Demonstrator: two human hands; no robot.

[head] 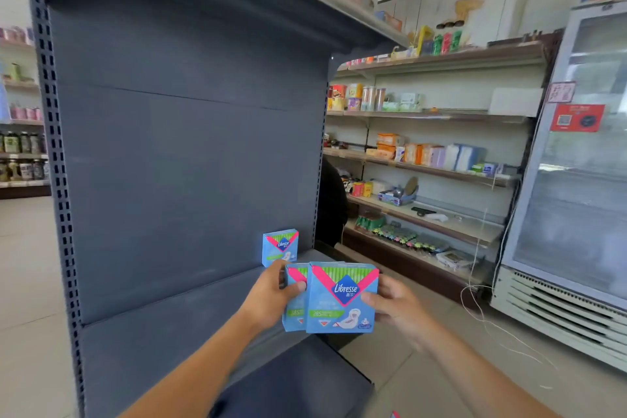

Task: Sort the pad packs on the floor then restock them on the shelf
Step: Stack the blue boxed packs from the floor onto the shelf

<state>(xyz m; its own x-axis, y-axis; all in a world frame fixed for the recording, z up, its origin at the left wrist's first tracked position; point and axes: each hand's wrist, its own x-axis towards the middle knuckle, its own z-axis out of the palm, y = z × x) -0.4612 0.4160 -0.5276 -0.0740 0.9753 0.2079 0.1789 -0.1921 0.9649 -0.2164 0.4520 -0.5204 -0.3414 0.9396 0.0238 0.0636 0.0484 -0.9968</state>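
matt grey metal shelf (190,302), glossy printed pad packs (341,299)

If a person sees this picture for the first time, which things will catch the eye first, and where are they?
First, the bright blue Libresse pad packs at lower centre, held upright between the left hand and the right hand. Next, one more pack standing alone at the right end of the dark grey shelf. The tall glass-door fridge fills the right edge.
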